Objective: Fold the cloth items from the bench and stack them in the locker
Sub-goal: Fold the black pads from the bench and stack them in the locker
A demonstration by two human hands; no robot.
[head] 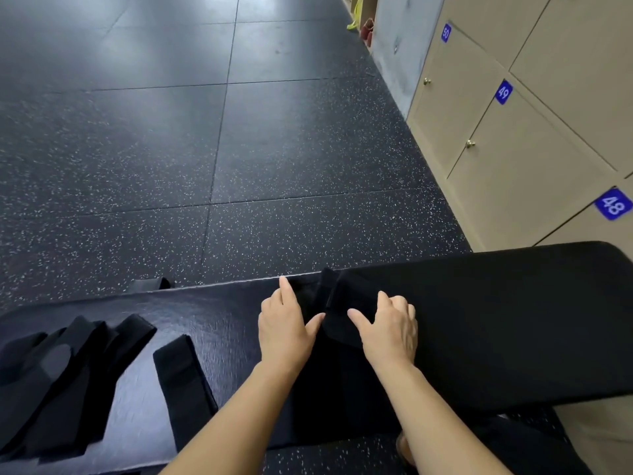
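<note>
A black cloth strap lies partly folded on the black padded bench, near its far edge. My left hand rests flat on the cloth's left side, index finger straight and pointing away. My right hand presses on the right side of the fold, fingers bent over the cloth and thumb stretched toward the left hand. A folded black strap lies further left on the bench. Several unfolded black straps are spread at the bench's left end.
Beige lockers with closed doors numbered 50, 49 and 48 line the right side. Dark speckled rubber floor stretches beyond the bench. Yellow and red items sit far back by the wall.
</note>
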